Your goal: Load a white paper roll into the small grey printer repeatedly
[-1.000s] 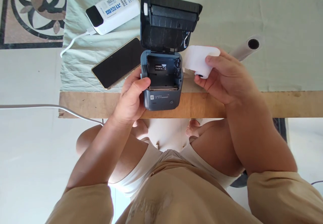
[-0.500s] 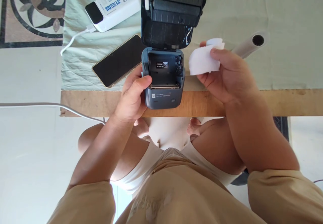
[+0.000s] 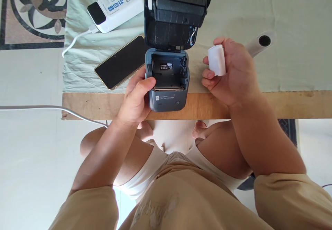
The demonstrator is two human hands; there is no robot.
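A dark blue-grey label printer (image 3: 168, 98) is held at its left side by my left hand (image 3: 137, 95), thumb on the rim of its paper bay. Its black lid (image 3: 173, 19) stands tipped back, showing a roller inside. The bay has a small printed sticker (image 3: 166, 66) and no roll in it. To the right of the printer, my right hand (image 3: 233, 71) grips a small white paper roll (image 3: 217, 60) between the fingers and palm. The roll is apart from the printer, and its loose end does not hang out.
A black-screened phone (image 3: 120, 62) lies left of the printer. Behind it is a white power bank (image 3: 116, 7) with a white cable (image 3: 77, 41) plugged in. A whitish cylinder with a dark end (image 3: 261, 43) is beyond my right hand. The table's wooden edge (image 3: 298, 105) runs along the front.
The loose flap of paper has gone from view, and the roll now sits turned and compact in my right hand's fingers. My left hand and the printer have barely moved.
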